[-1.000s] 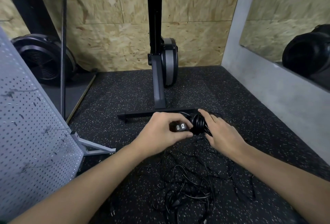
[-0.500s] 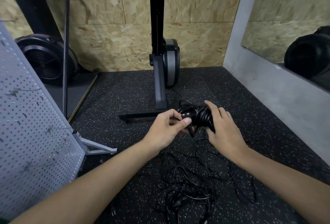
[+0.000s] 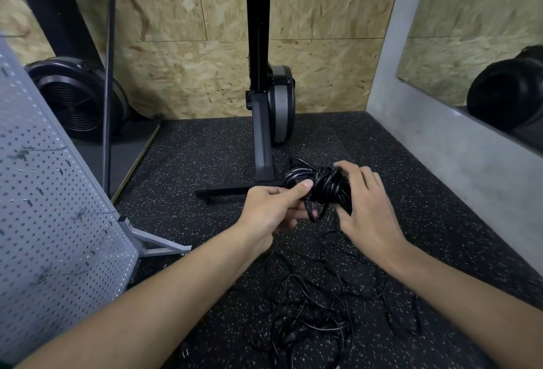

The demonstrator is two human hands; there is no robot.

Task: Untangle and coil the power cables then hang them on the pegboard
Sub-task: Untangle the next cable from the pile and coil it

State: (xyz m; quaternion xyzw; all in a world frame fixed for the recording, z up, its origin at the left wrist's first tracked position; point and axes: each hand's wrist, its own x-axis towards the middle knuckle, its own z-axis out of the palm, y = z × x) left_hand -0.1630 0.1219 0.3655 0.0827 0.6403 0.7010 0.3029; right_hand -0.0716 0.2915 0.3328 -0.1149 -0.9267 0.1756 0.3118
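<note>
Change: coiled bundle (image 3: 326, 185) has risen a little off the floor (image 3: 205, 162) since a second ago; its plug face, then turned up at the left fingers, no longer shows

Pegboard (image 3: 53, 192): big grey perforated panel leaning at nine o'clock of the view; a few hooks on it, none carrying a cable that I can see

Exercise machine (image 3: 258, 74): black upright at twelve o'clock, its foot bar just behind the hands

Loose cables (image 3: 317, 310): thin black tangle on the floor at six o'clock, below the forearms; not yet sorted

Coiled bundle: between both hands, centre of view, at twelve o'clock from the tangle; wound tight with cross wraps

Right hand (image 3: 370, 207): at three o'clock of the bundle; thumb over the top, fingers wrapped down its side, holding it

Left hand (image 3: 273, 207): at nine o'clock of the bundle; thumb pressed on the wraps, fingers curled under, pinching it

Plug end (image 3: 311, 208): short tail hanging at six o'clock of the bundle

Handling: looks light, limp yet springy; smooth jacket may let wraps slide; I would grip across the wrapped waist, keep the tail tucked, and hang it by an end loop
</note>
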